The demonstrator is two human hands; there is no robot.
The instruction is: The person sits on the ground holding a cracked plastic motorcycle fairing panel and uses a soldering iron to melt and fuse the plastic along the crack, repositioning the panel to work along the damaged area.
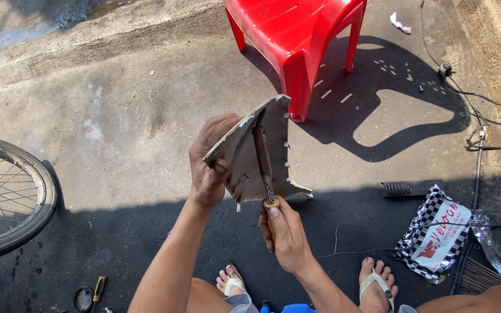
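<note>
The grey plastic panel [244, 156] is held up in the air over the concrete floor [117, 116], in front of a red plastic chair [291, 35]. The left hand [209, 162] has its grip closed around the panel's left edge. The right hand [285, 232] has its grip closed on the wooden handle of a metal file [264, 165], whose blade lies against the panel's inner face.

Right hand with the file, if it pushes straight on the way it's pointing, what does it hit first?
The right hand points its file up along the grey plastic panel; beyond that lies the red chair, though depth is unclear.
</note>
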